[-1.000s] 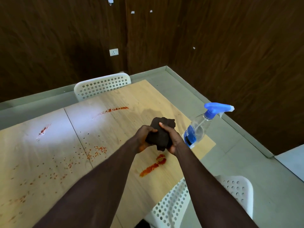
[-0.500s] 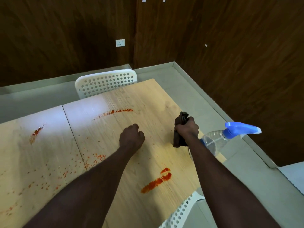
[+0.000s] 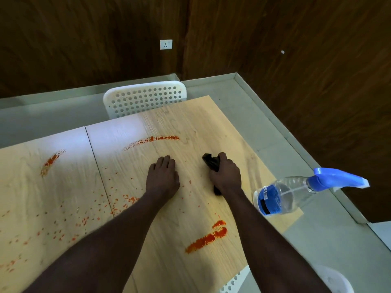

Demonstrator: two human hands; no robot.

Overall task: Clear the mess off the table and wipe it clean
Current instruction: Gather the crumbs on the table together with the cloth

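Note:
A light wooden table [image 3: 190, 115] carries red smears: one at the far middle [image 3: 152, 140], one at the far left [image 3: 51, 160], one near the front right [image 3: 208, 236]. Red specks [image 3: 69, 216] are scattered across the left part. My right hand [image 3: 225, 173] grips a dark cloth [image 3: 210, 162] and holds it down on the tabletop right of centre. My left hand [image 3: 163, 176] rests flat on the wood beside it, fingers straight, holding nothing.
A clear spray bottle [image 3: 281, 196] with a blue trigger head and blue label stands at the table's right edge. A white perforated chair [image 3: 143, 98] is at the far side, another [image 3: 232, 282] at the near edge. Dark wood walls surround a grey floor.
My hands have parted: the left let go of the cloth, moved left and flattened on the table. The right carried the cloth down onto the tabletop. The view has tilted closer to the table.

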